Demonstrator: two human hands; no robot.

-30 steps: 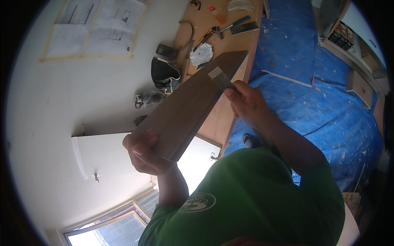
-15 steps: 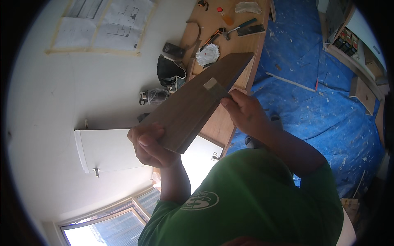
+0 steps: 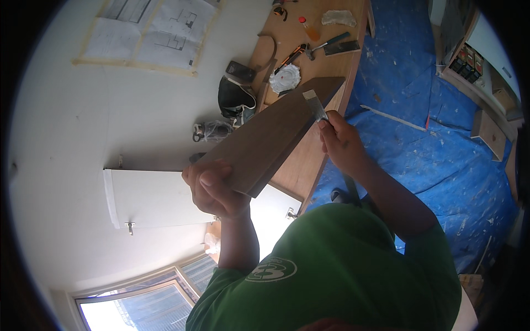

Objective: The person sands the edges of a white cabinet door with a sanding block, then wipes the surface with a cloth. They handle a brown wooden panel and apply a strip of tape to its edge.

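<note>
A long brown wooden board slants away from me over the workbench, its far end close to the bench's right edge. My left hand is closed round the board's near end, thumb on top. In my right hand is a chisel, gripped low on its flat metal blade. The blade's bright bevelled tip lies over the board's face near the far right edge; whether it touches the wood I cannot tell. Most of the chisel's handle is hidden behind my hand and forearm.
On the wooden bench lie a hammer, a utility knife, a crumpled white disc and a red-capped bottle. A white panel with hinges leans by the wall. Blue sheeting covers the floor.
My right hand has slid the chisel up along the board's right edge toward the far end. More of the blade now shows. My left hand keeps its hold; the whole view has shifted slightly.
</note>
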